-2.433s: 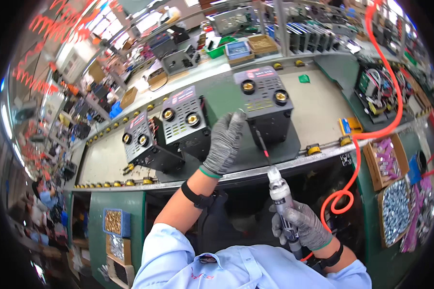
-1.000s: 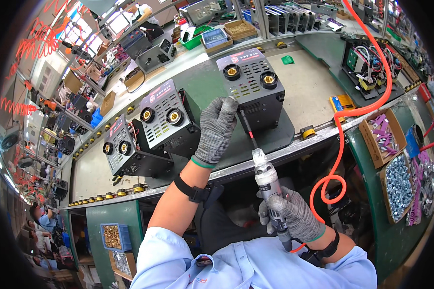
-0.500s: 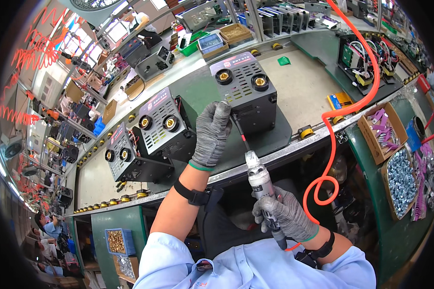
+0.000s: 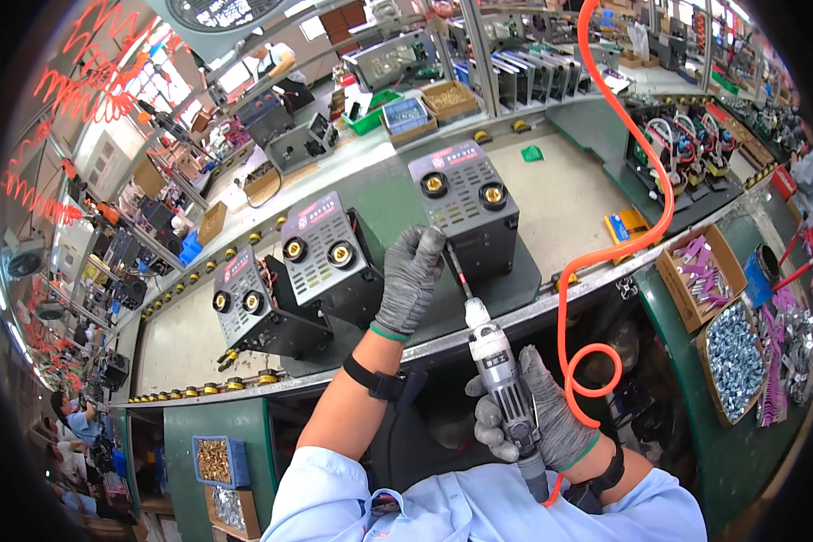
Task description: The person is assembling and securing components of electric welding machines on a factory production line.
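Long green tabletop [image 4: 569, 194] runs from lower left to upper right of the frame, with a beige mat across its middle. 3 dark boxy machine units sit on it in a diagonal row, each with 2 brass sockets on a grey front panel: nearest unit [image 4: 468, 212] at centre, middle unit [image 4: 330, 262] left of it, far unit [image 4: 248, 307] further left and lower. Orange coiled air hose [image 4: 646, 226] drops from the top edge, loops right of centre, ends at the tool's rear.

Left hand [image 4: 411, 280], grey glove, lies flat on the lower left corner of the nearest unit, fingers together and pressing down, grip closed on nothing. Black wristband on that forearm.

Right hand [image 4: 537, 415], grey glove, lower centre, grip wrapped tight around a grey pneumatic screwdriver [image 4: 501, 379]. Its thin bit [image 4: 456, 271] angles up-left, tip at the unit's lower edge just beside the left fingers; exact contact too small to tell.

Cardboard box of purple parts [image 4: 700, 275] at right, tray of silver screws [image 4: 736, 357] below it. Blue bin of brass parts [image 4: 215, 461] lower left.
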`<state>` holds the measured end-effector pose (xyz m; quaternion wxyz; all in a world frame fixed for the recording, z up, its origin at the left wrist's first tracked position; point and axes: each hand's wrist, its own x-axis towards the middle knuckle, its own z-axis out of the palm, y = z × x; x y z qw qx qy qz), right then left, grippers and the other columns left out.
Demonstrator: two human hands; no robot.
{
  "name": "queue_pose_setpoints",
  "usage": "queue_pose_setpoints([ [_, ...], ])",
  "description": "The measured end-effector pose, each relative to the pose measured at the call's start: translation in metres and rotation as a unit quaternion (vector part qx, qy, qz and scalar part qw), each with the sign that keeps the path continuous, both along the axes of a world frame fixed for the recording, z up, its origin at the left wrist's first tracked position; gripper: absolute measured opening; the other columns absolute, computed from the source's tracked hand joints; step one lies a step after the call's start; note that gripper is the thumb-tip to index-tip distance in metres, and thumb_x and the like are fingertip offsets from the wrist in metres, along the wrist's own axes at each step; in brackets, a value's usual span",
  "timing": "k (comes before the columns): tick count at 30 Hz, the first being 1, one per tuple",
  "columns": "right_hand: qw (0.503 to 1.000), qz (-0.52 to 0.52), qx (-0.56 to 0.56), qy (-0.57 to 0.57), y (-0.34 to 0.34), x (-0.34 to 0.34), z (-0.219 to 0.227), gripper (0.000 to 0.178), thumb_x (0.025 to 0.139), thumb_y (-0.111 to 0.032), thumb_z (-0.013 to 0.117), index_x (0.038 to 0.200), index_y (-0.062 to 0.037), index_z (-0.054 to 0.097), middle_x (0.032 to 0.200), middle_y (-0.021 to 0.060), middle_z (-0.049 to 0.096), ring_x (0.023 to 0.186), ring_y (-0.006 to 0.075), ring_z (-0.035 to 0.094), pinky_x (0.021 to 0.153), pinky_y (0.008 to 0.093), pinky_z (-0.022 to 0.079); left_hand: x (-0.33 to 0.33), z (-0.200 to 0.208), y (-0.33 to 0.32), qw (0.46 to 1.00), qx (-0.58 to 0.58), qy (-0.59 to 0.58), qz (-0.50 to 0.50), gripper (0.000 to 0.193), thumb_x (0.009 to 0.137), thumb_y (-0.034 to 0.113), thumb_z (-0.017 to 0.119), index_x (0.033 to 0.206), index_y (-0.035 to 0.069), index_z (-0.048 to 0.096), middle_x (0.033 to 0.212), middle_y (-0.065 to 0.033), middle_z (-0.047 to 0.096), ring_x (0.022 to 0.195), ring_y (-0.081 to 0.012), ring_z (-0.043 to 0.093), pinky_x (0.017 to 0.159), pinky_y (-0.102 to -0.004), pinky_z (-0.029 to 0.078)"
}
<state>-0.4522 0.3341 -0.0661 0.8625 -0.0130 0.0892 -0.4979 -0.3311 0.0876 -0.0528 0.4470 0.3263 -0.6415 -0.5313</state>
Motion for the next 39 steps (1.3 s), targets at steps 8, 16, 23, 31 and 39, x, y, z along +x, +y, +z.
queue_pose_setpoints([
  [8,1.000,-0.013,0.009,0.015,-0.001,0.003,0.000,0.085,0.094,-0.076,0.051,0.128,0.0018,0.059,0.086,0.0145,0.068,0.068,0.0292,0.062,0.046,0.0349,0.053,0.003,0.001,-0.001,1.000,0.024,0.002,-0.003,0.045,0.099,0.052,0.069,0.092,0.008,0.064,0.069,0.0046,0.052,0.060,-0.0040,0.047,0.054,-0.0225,0.038],
  [16,1.000,-0.019,0.016,0.011,-0.003,0.006,0.011,0.076,0.101,-0.070,0.046,0.122,0.0026,0.057,0.082,0.0134,0.068,0.068,0.0284,0.066,0.045,0.0350,0.053,0.000,0.001,-0.001,1.000,0.005,0.014,-0.004,0.040,0.103,0.048,0.064,0.095,0.009,0.063,0.066,0.0052,0.052,0.052,-0.0030,0.043,0.046,-0.0210,0.032],
  [23,0.998,-0.025,0.022,0.044,-0.006,0.006,0.013,0.078,0.101,-0.070,0.044,0.122,0.0030,0.057,0.081,0.0129,0.066,0.067,0.0283,0.065,0.044,0.0353,0.053,0.001,-0.001,-0.003,0.999,0.019,0.038,-0.011,0.041,0.102,0.049,0.064,0.096,0.008,0.062,0.069,0.0045,0.053,0.052,-0.0029,0.044,0.046,-0.0209,0.033],
  [31,0.999,-0.023,0.024,0.042,-0.007,0.011,0.013,0.083,0.099,-0.074,0.041,0.126,0.0025,0.056,0.084,0.0129,0.066,0.070,0.0300,0.065,0.047,0.0369,0.054,0.001,-0.001,-0.003,0.999,0.023,-0.010,0.032,0.044,0.102,0.052,0.063,0.097,0.009,0.061,0.071,0.0052,0.053,0.053,-0.0023,0.046,0.045,-0.0205,0.035],
  [39,0.979,-0.062,-0.024,0.194,0.008,0.001,0.009,0.083,0.099,-0.071,0.050,0.131,0.0050,0.052,0.084,0.0118,0.065,0.071,0.0238,0.066,0.050,0.0322,0.056,0.028,-0.034,0.026,0.890,0.392,0.231,0.024,0.038,0.102,0.045,0.064,0.105,0.007,0.060,0.081,-0.0029,0.058,0.063,-0.0160,0.055,0.050,-0.0311,0.044],
])
